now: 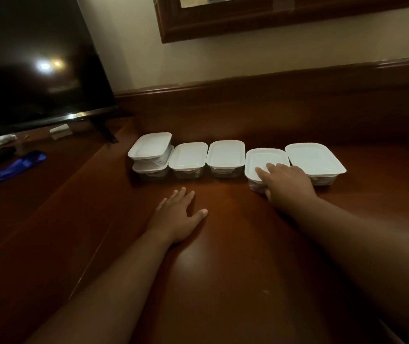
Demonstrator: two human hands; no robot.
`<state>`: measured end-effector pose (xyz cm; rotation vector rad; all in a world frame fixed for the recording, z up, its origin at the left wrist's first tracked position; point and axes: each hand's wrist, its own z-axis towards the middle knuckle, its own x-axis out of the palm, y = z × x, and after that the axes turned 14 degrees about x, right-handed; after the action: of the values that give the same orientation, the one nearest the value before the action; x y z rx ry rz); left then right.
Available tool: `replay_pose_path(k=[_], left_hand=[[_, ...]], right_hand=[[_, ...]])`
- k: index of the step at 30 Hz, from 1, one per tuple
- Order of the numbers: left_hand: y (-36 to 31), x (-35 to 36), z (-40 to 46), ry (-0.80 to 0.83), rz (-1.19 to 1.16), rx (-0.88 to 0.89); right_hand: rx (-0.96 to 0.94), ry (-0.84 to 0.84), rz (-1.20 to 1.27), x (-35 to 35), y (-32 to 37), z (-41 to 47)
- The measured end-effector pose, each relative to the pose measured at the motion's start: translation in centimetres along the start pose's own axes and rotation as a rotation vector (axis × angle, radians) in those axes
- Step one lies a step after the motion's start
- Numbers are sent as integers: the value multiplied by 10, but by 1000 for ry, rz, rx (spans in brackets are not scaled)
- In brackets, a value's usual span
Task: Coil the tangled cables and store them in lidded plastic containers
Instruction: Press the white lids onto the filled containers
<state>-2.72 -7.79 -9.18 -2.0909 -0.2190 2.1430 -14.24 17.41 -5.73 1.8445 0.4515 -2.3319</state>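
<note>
From the head camera, six small clear plastic containers with white snap-on lids sit in a row along the back of the dark polished wooden desk [223,244]. At the left end, one container [150,146] is stacked on another [149,170]. To their right stand a third [188,156], a fourth [225,155], a fifth [265,162] and a sixth [313,158], each just beside its neighbour. Pale coils of cable show dimly through the clear walls, so the storing looks nearly or wholly done.

These boxes are probably light and fairly rigid, with smooth lids that could slip or pop off. Gripping across the short sides of the base, below the lid rim, would be safer than lifting by the lid.

The right hand [287,184] reaches forward with its arm extended. Its fingers lie fairly straight on the fifth container's lid, and the thumb seems to sit against the near wall. The left hand [178,214] rests flat on the desk, fingers spread, holding nothing, short of the row.

At far left stands a black television [37,58].
</note>
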Motion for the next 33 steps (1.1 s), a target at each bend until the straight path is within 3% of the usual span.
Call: replay_pose_path(k=[5, 11, 16, 20, 27, 33], left_hand=[[2, 0, 1, -17, -15, -6], [4, -1, 2, -17, -19, 12], [6, -1, 3, -8, -32, 17], [7, -1, 3, -22, -31, 31], [10, 5, 5, -16, -29, 30], [11, 4, 5, -25, -35, 29]], right_hand=[[13, -87, 85, -8, 1, -7], [-17, -362, 349, -39, 21, 8], [-177, -289, 209, -65, 93, 36], [-182, -217, 172, -60, 136, 57], [-215, -213, 117, -50, 168, 75], [-230, -151, 232, -47, 170, 85]])
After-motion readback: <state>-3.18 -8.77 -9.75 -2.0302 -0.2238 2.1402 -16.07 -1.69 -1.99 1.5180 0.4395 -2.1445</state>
